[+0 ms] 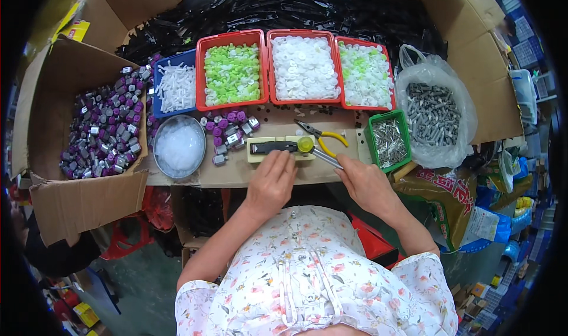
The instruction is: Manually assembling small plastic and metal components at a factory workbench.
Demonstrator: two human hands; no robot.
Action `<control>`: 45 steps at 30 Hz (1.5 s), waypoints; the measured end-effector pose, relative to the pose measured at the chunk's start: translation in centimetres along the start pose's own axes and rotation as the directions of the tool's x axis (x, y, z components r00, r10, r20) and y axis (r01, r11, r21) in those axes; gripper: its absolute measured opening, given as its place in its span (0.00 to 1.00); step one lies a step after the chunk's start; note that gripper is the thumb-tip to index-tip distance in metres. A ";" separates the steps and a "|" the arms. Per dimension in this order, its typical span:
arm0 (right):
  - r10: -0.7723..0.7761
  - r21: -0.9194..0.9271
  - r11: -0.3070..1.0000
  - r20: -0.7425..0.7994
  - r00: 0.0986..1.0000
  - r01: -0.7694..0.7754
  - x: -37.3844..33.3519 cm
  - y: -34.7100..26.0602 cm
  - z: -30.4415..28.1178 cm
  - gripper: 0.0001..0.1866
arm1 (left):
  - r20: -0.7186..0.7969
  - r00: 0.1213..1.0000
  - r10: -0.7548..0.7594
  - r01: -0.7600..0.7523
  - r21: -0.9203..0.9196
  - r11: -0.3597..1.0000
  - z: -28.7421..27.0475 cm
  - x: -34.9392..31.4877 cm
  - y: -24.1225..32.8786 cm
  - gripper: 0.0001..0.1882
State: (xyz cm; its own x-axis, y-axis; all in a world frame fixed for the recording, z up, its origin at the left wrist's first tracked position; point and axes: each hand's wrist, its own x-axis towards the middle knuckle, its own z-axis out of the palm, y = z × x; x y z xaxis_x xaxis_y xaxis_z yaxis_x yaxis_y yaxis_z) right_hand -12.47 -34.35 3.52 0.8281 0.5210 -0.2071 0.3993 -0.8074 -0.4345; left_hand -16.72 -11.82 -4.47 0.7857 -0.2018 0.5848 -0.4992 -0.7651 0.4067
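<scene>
A cream block-shaped fixture lies near the front edge of the cardboard-covered worktop, with a long black plastic part on it. My left hand has its fingers together, the tips against the black part's near side. My right hand is closed round the metal handle of a small mallet. Its round yellow head sits over the fixture's right end, close to the black part; whether it touches is unclear. Yellow-handled pliers lie just behind, jaws pointing up-left.
Several purple-and-silver pieces lie left of the fixture, beside a metal bowl of white material. Behind stand red bins of small plastic parts and a blue bin. A green basket of metal pins and a bag are right.
</scene>
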 end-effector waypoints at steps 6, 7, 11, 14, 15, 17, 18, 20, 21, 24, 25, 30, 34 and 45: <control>-0.231 0.201 0.914 -0.453 0.861 0.351 1.0 -3.3 -2.4 0.14 | 0.003 1.000 -0.003 0.003 0.045 0.999 0.7 -0.6 0.1 0.15; -0.232 0.201 0.914 -0.454 0.860 0.353 1.3 -3.3 -2.1 0.14 | 0.000 1.000 0.013 -0.013 0.045 0.999 0.7 -0.5 0.0 0.14; -0.113 -0.023 0.993 -0.013 0.993 0.113 3.0 -2.1 0.2 0.17 | 0.008 1.000 0.017 -0.017 0.044 0.999 0.9 -0.7 -0.3 0.15; -0.226 0.008 0.973 -0.133 0.965 0.229 2.3 -2.9 -0.5 0.16 | -0.003 1.000 0.013 -0.013 0.058 0.998 0.8 -1.3 0.0 0.16; -0.264 0.072 0.955 -0.230 0.937 0.287 2.4 -3.1 -0.4 0.16 | -0.028 0.999 0.025 -0.024 0.052 0.998 1.0 -1.1 0.0 0.16; -0.290 0.130 0.928 -0.330 0.898 0.348 2.8 -2.9 0.2 0.16 | -0.051 0.998 0.040 -0.037 0.045 0.998 0.9 -1.0 -0.1 0.16; -0.233 0.061 0.968 -0.157 0.960 0.245 3.4 -2.2 0.9 0.15 | -0.029 0.999 0.032 -0.030 0.045 0.999 0.9 -0.9 -0.1 0.16; -0.149 -0.028 0.988 0.009 0.989 0.149 3.9 -2.1 0.8 0.15 | -0.006 1.000 0.029 -0.028 0.045 0.999 0.9 -0.5 -0.4 0.15; -0.219 0.011 0.975 -0.089 0.972 0.221 3.4 -2.7 0.1 0.14 | 0.001 1.000 0.027 -0.027 0.049 0.998 0.8 -0.7 -0.4 0.14; -0.275 0.059 0.956 -0.175 0.945 0.289 3.1 -3.3 0.2 0.13 | -0.006 0.999 0.033 -0.033 0.052 0.998 0.8 -1.1 -0.2 0.13; -0.269 0.070 0.956 -0.164 0.949 0.283 3.2 -3.4 0.3 0.13 | -0.025 0.999 0.044 -0.043 0.052 0.998 0.9 -1.0 -0.2 0.13; -0.216 -0.030 0.976 -0.080 0.973 0.214 3.4 -2.7 -0.1 0.14 | 0.013 1.000 0.003 -0.004 0.032 0.999 0.1 -0.7 -0.4 0.14; -0.225 0.074 0.964 -0.277 0.934 0.254 2.4 -1.6 0.2 0.14 | -0.028 0.999 -0.031 0.032 0.043 0.999 -0.8 -0.8 -1.2 0.15; -0.164 0.025 0.985 -0.171 0.971 0.171 0.5 -0.5 0.6 0.15 | -0.029 1.000 0.001 0.002 0.100 0.995 -0.1 -0.2 -1.8 0.15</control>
State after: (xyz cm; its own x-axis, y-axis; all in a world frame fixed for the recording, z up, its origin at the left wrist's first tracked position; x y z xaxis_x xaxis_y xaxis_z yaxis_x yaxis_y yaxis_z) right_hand -12.51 -33.52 3.15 0.8065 0.5909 0.0203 0.5248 -0.6995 -0.4850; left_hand -15.97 -10.30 -5.22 0.7743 -0.1843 0.6054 -0.4583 -0.8230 0.3357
